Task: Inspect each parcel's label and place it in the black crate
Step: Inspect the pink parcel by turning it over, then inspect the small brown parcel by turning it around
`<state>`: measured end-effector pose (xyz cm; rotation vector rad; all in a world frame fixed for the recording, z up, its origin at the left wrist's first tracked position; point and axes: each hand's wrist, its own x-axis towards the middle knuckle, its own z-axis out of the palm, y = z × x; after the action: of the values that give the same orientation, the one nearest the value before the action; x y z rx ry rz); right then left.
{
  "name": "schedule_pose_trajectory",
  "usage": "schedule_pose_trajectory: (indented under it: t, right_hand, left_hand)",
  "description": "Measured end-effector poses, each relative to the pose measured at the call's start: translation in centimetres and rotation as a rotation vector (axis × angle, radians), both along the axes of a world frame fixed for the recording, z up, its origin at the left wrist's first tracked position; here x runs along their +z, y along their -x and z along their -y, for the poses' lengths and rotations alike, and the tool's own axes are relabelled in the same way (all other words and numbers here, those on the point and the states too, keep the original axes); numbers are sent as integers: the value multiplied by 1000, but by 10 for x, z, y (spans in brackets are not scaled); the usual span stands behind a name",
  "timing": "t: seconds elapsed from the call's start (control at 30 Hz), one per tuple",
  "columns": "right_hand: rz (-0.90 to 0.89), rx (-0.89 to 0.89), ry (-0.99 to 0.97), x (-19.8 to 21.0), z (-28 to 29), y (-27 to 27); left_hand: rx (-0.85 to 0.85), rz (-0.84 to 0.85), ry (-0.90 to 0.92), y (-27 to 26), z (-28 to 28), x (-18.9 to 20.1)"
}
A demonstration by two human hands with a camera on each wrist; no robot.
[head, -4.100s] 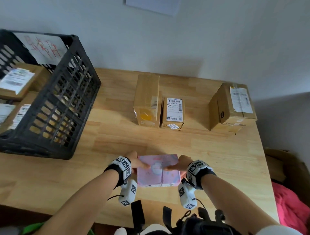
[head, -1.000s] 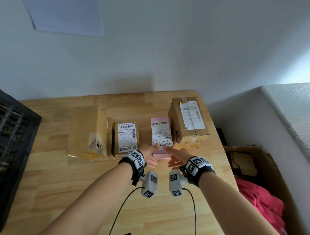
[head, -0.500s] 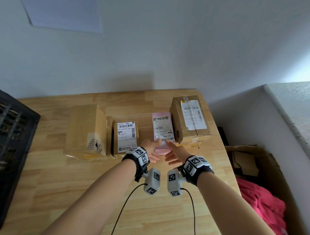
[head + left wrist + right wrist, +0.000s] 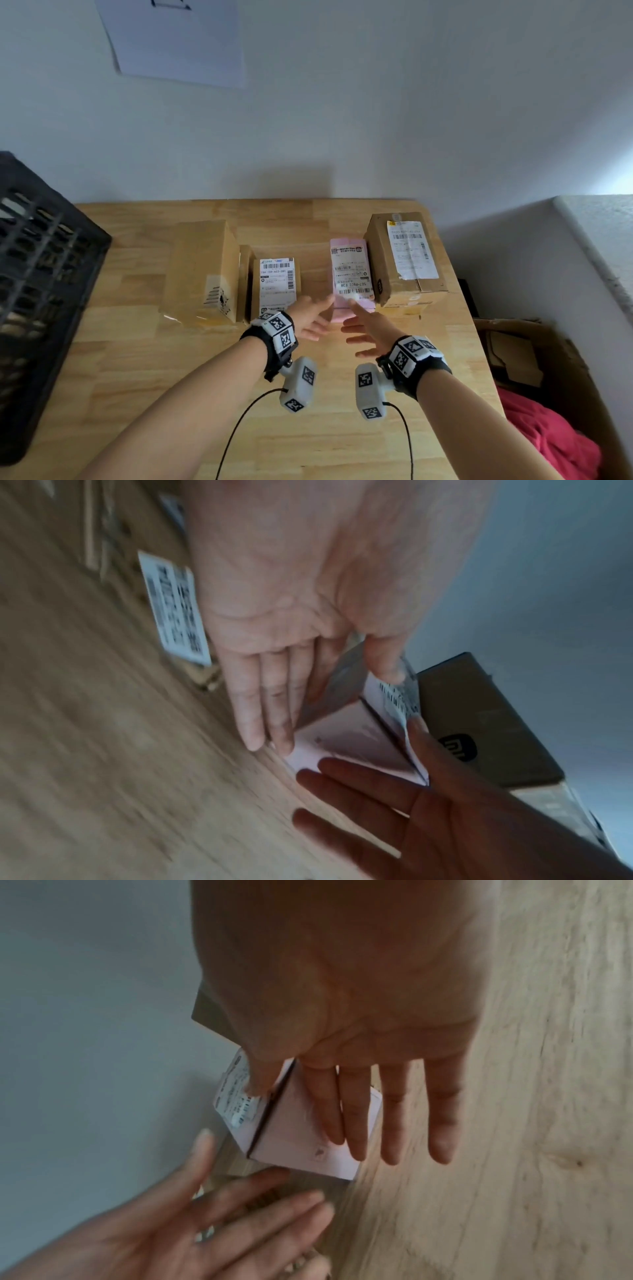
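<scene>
A pink parcel (image 4: 351,274) lies flat in the back row of the wooden table (image 4: 171,370), its white label facing up. My left hand (image 4: 313,318) and right hand (image 4: 364,329) are at its near end, fingers straight. In the left wrist view my left hand (image 4: 274,601) lays its fingers along the pink parcel (image 4: 349,742), thumb tip on the label. My right hand (image 4: 359,1015) touches the near face of the pink parcel (image 4: 298,1139) in the right wrist view. The black crate (image 4: 44,274) stands at the far left.
A small labelled brown box (image 4: 275,286) and a plain taller brown box (image 4: 202,270) sit left of the pink parcel. A large labelled brown box (image 4: 404,260) stands close on its right. An open carton with red cloth (image 4: 548,438) sits beyond the table's right edge.
The pink parcel went from both hands at the table's front to the back row, label up. Over the last second both hands stay at its near end with fingers straight.
</scene>
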<state>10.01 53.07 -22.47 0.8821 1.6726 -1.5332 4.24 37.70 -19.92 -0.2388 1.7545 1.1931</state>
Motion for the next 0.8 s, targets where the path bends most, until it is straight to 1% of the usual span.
schedule_pose_trajectory:
  t: [0.07, 0.13, 0.2, 0.27, 0.37, 0.43, 0.5, 0.57, 0.6, 0.7, 0.73, 0.77, 0.8]
  right_hand:
    - [11, 99, 6, 3, 10, -1]
    - [-8, 155, 4, 9, 24, 4]
    - [-43, 197, -3, 16, 45, 10]
    - [-90, 224, -16, 22, 65, 14]
    - [-150, 271, -18, 27, 90, 18]
    - [-167, 279, -39, 28, 101, 19]
    - [-166, 271, -68, 29, 106, 16]
    - [-163, 226, -88, 30, 107, 10]
    - [-155, 206, -90, 36, 108, 4]
    - [-143, 186, -99, 34, 108, -4]
    - [-117, 177, -110, 41, 111, -9]
    - [-128, 158, -115, 38, 111, -10]
    - [-119, 144, -102, 41, 112, -12]
  left_hand:
    - [-21, -121, -7, 1, 26, 5]
    - [15, -253, 8, 3, 50, 11]
    - [11, -397, 102, 1, 74, 16]
    - [-46, -470, 185, -5, 87, 19]
    - [-79, -462, 208, -16, 96, 17]
    - [-62, -418, 163, -21, 98, 16]
    - [-44, -369, 122, -26, 97, 16]
    - [-38, -333, 95, -29, 93, 14]
    - [-30, -331, 77, -31, 91, 15]
    - [0, -340, 90, -36, 86, 14]
    - [-5, -354, 118, -34, 88, 7]
    - [-16, -358, 149, -31, 91, -3]
    - [-22, -373, 180, -23, 97, -27]
